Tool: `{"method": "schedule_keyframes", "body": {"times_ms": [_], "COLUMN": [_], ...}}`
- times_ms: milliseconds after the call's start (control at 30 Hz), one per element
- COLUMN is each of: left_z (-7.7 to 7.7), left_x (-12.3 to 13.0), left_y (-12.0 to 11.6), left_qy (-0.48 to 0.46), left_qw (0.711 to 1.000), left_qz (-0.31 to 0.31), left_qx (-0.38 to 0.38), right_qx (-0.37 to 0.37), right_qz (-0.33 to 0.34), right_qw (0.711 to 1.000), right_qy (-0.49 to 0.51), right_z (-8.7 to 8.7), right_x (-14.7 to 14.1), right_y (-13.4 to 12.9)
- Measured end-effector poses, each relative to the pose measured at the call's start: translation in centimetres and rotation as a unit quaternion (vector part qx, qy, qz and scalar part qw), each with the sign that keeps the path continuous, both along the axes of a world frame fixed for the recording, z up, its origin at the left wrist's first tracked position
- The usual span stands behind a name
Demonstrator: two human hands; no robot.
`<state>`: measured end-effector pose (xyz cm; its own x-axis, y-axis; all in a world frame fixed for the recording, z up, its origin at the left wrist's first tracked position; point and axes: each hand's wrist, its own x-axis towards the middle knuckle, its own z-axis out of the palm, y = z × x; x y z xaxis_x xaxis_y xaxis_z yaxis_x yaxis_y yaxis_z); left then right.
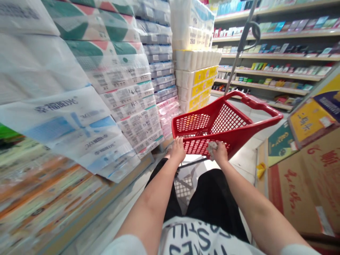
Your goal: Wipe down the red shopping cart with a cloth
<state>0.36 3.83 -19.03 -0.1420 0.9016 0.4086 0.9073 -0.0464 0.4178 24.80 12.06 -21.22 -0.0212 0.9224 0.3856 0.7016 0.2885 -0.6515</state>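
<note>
The left hand point(177, 150) hooks curled fingers over the basket point(239, 136); the right hand point(221, 152) grips a cloth point(211, 149), bunched beyond its closed fingertips, beside the basket.

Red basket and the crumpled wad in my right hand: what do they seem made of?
The red basket looks like moulded plastic, slightly glossy: highlights on its handle, an even grid of holes. The crumpled wad in your right hand looks matt, soft and greyish with folds; cloth or paper, I can't tell.
</note>
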Motion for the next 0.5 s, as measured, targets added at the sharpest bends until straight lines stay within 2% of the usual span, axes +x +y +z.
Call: {"method": "schedule_keyframes", "body": {"times_ms": [67,200,300,500], "left_z": [0.0,-0.1,0.0,0.2], "left_x": [0.1,0.2,0.3,0.4], "left_y": [0.0,0.0,0.0,-0.1], "left_qy": [0.001,0.006,0.007,0.012], "left_qw": [1.0,1.0,1.0,1.0], "left_qz": [0.005,0.003,0.013,0.012], "left_qx": [0.001,-0.002,-0.002,-0.007], "right_qx": [-0.014,0.021,-0.017,0.003], "right_qz": [-0.002,-0.039,-0.001,-0.035], "right_qw": [1.0,0.999,1.0,0.999], "right_qy": [0.003,0.028,0.001,-0.003], "right_z": [-0.1,0.1,0.1,-1.2], "right_x": [0.6,1.5,2.0,3.8], "right_y": [0.3,0.7,1.0,1.2]}}
